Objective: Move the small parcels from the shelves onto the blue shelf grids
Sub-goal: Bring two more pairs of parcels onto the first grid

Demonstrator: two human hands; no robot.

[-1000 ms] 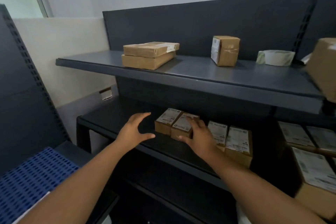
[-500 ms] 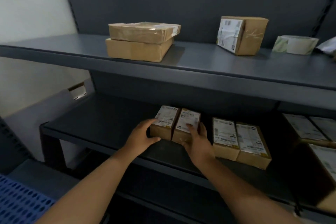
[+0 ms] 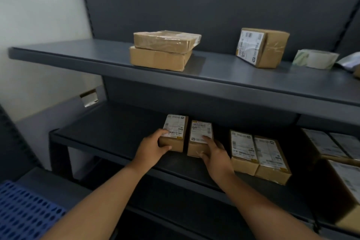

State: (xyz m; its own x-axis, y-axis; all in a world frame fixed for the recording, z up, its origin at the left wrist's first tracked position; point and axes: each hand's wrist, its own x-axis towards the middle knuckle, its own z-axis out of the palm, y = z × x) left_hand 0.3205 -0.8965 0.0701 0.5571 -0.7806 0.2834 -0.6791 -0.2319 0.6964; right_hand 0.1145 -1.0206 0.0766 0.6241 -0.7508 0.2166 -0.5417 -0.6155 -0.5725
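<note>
Though white labels point(image 3: 174, 126) illegible, two small brown cardboard parcels point(image 3: 175, 143) point(image 3: 192, 148), one each in curled left hand point(image 3: 153, 148), right hand point(image 3: 216, 155).

We can't read the label text on any parcel (too small, smeared). Blue grid point(image 3: 23, 214) is cropped left and bottom. Right-edge parcel point(image 3: 348, 183) and silver pouch point(image 3: 348, 61) are cropped too. Left hand point(image 3: 151, 148) hides the small parcel point(image 3: 175, 132)'s near corner, and right hand point(image 3: 216, 157) its neighbour point(image 3: 200, 132)'s.
</note>
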